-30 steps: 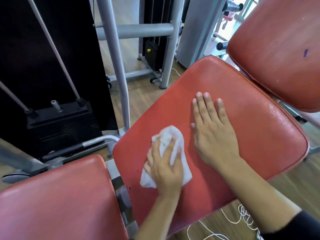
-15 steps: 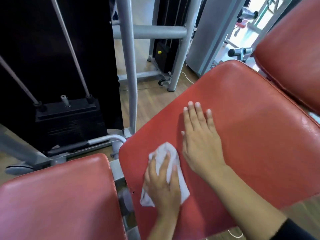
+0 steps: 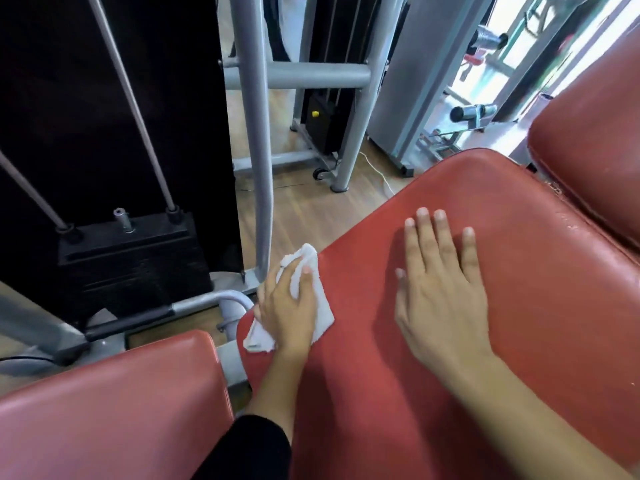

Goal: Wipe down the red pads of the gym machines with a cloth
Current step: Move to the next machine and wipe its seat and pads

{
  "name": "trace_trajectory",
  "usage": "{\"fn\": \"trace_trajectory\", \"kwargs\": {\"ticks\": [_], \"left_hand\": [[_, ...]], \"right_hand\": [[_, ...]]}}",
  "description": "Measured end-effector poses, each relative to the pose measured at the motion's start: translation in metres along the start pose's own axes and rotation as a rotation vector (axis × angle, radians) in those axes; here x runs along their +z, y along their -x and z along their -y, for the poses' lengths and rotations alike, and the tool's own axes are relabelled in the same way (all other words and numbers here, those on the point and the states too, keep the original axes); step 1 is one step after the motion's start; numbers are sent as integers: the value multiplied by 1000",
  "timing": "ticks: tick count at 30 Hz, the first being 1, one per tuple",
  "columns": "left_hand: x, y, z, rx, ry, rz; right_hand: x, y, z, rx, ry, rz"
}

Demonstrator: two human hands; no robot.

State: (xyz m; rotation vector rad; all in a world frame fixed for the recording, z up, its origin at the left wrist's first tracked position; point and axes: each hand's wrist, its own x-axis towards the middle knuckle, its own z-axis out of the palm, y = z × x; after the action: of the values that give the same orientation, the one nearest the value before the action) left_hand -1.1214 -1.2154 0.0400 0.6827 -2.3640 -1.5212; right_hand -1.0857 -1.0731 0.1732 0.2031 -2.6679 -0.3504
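One change: grips white cloth (image 3: 322, 310) with left hand (image 3: 287, 310) out at left edge of red pad (image 3: 554, 306), no longer beside right hand (image 3: 441, 296), now well apart. Presses right hand flat, fingers (image 3: 425, 240) straight, on pad middle.

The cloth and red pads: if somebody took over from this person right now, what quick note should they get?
Left hand: grips the white cloth, pressed at the left edge of the middle red pad.
Right hand: open, flat on the same pad, holding nothing.
Done: wiping of the middle pad is under way; how much is clean cannot be told.
Left: probably the rest of it, then the near-left pad and the far-right pad.
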Motion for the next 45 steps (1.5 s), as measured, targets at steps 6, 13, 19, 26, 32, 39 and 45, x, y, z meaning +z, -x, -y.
{"fn": "trace_trajectory", "kwargs": {"ticks": [6, 13, 19, 26, 32, 39, 45], "left_hand": [[5, -50, -120, 356, 214, 537], [18, -69, -147, 408, 231, 727], [11, -77, -92, 337, 73, 697], [-23, -59, 52, 93, -106, 375], [-10, 29, 90, -102, 0, -38], [-3, 118, 104, 8, 94, -38], [-4, 31, 116, -245, 13, -164]], "right_hand": [[-10, -14, -22, 17, 53, -3], [-9, -12, -21, 50, 91, -9], [-8, -13, -18, 49, 100, 13], [-4, -14, -8, 41, 55, 13], [23, 5, 30, -67, 11, 98], [38, 35, 51, -139, -1, 135], [42, 40, 54, -178, 50, 149]]}}
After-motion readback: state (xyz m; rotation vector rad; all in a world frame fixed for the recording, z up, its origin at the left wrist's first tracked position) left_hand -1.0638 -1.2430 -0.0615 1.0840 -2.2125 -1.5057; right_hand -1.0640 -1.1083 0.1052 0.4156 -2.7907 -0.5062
